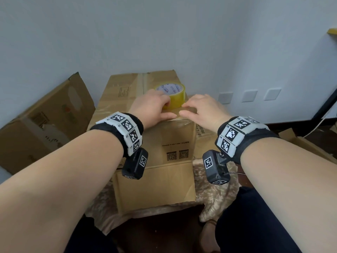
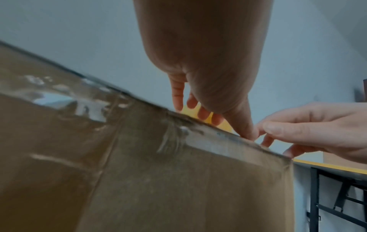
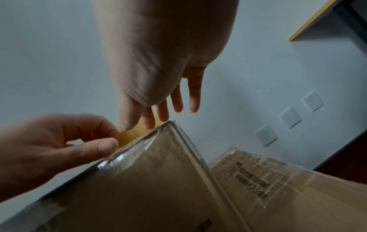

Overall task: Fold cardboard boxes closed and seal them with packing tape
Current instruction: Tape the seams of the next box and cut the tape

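A brown cardboard box (image 1: 171, 139) stands in front of me, its top flaps down and glossy old tape on its skin (image 2: 139, 172) (image 3: 149, 180). A yellow roll of packing tape (image 1: 175, 96) (image 3: 129, 135) lies on the box top. My left hand (image 1: 155, 106) (image 2: 208, 78) lies over the roll, fingers curled round its near side, thumb on the box's top edge. My right hand (image 1: 200, 108) (image 3: 158, 62) hovers just right of the roll with fingers spread and loosely bent, thumb tip close to the left hand. A shiny strip of tape (image 1: 187, 108) lies between the hands.
Another cardboard box (image 1: 45, 125) leans against the wall at the left. A flat taped box (image 1: 206, 139) (image 3: 278, 180) lies at the right. A patterned cloth (image 1: 215, 189) covers the support. Wall plates (image 1: 249, 95) and a yellow-edged, black-framed table (image 2: 327, 166) stand at the right.
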